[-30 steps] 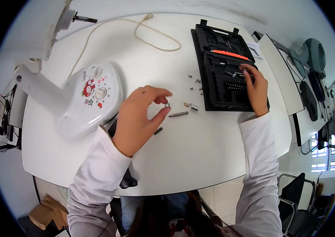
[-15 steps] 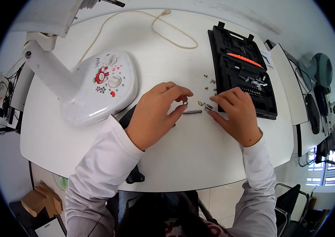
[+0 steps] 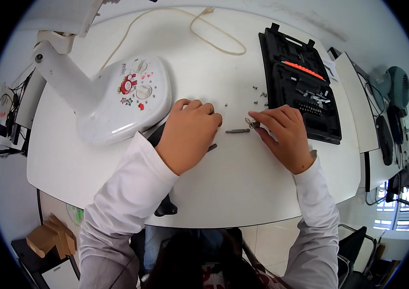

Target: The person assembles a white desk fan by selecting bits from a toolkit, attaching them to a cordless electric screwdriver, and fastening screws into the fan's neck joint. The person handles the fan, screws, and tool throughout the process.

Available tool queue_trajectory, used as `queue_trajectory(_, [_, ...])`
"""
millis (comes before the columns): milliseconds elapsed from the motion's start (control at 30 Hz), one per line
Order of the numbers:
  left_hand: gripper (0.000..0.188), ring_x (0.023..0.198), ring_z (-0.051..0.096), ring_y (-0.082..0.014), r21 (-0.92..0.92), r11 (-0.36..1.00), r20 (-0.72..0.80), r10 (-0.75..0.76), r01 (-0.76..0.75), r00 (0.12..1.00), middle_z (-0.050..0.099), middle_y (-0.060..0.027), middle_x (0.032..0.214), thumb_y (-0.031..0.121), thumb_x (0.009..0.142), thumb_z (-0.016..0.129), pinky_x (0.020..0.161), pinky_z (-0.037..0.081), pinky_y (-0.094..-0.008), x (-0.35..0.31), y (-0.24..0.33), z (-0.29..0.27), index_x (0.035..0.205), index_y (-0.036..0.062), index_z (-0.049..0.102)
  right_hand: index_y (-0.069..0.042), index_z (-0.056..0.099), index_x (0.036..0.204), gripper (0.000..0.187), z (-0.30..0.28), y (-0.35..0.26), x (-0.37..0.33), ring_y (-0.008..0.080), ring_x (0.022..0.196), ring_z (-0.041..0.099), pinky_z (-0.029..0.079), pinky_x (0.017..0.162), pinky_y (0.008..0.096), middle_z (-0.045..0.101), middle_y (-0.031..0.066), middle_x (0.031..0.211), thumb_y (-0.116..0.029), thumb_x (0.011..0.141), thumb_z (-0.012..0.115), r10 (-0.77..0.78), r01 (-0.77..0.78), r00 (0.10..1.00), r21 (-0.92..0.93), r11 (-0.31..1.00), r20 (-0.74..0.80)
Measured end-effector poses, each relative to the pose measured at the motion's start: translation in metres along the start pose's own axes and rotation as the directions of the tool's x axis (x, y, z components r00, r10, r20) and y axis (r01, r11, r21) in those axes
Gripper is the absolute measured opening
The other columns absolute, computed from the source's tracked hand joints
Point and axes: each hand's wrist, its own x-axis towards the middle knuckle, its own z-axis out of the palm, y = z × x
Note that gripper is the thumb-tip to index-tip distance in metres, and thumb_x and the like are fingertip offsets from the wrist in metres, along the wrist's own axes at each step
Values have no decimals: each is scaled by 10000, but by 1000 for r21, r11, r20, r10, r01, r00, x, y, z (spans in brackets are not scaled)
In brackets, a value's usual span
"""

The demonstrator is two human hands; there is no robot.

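Lying between the 2 hands (image 3: 190,137) (image 3: 284,137): apparently a screwdriver bit (image 3: 237,131).

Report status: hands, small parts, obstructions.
Left hand curled, contents hidden. Right hand at small metal cylinder, grip unclear. Metal bit lying between the hands; nothing visibly blocking the cylinder.

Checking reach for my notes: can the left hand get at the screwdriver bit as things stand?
Likely yes: bare tabletop shows between the left hand and the screwdriver bit, though the right hand is close by.
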Motion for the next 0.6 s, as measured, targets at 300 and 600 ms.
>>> queue_trajectory(300, [169, 865, 573, -224, 130, 990, 22, -58, 55, 998, 607, -36, 876, 16, 737, 632, 836, 432, -356, -2, -2, 0, 886, 95, 651, -120, 654, 996, 332, 9, -8, -3, 158, 802, 585, 421, 782, 307, 651, -37, 899, 23, 699, 692, 137, -115, 985, 203, 973, -102])
queue_trajectory(600, [272, 847, 588, -266, -136, 991, -245, -44, 11, 969, 624, -56, 945, -34, 738, 618, 757, 460, -367, 6, 5, -8, 986, 77, 635, -46, 420, 1122, 197, 15, -9, -11, 111, 736, 541, 430, 623, 231, 634, 114, 932, -53, 941, 497, 356, -49, 896, 738, 673, -265])
